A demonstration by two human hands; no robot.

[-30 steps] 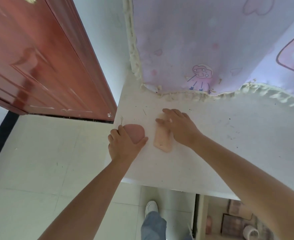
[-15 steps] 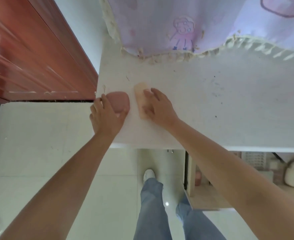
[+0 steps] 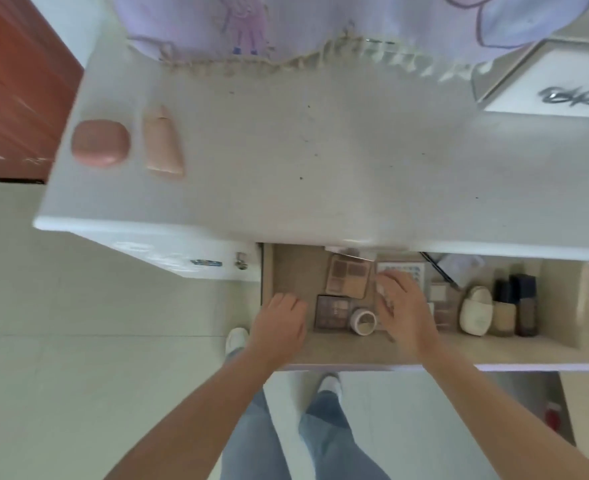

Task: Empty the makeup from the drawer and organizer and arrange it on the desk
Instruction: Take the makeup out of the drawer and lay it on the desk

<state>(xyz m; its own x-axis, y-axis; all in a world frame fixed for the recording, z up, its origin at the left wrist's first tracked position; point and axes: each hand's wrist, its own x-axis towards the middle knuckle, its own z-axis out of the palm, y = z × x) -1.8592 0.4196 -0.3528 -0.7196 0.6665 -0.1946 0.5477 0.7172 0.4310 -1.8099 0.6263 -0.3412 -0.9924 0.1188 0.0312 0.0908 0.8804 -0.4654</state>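
Fingers of both hands have left the compact for the drawer.

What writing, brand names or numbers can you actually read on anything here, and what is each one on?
Nothing here reads clearly.
White box at the desk's back right: dark cursive marking, too blurred to read.
White bottle in the drawer: faint marking, too small to read.
Card with small blue marks in the drawer: too small to tell whether they are letters.
Pink compact and peach tube on the desk: no lettering visible.
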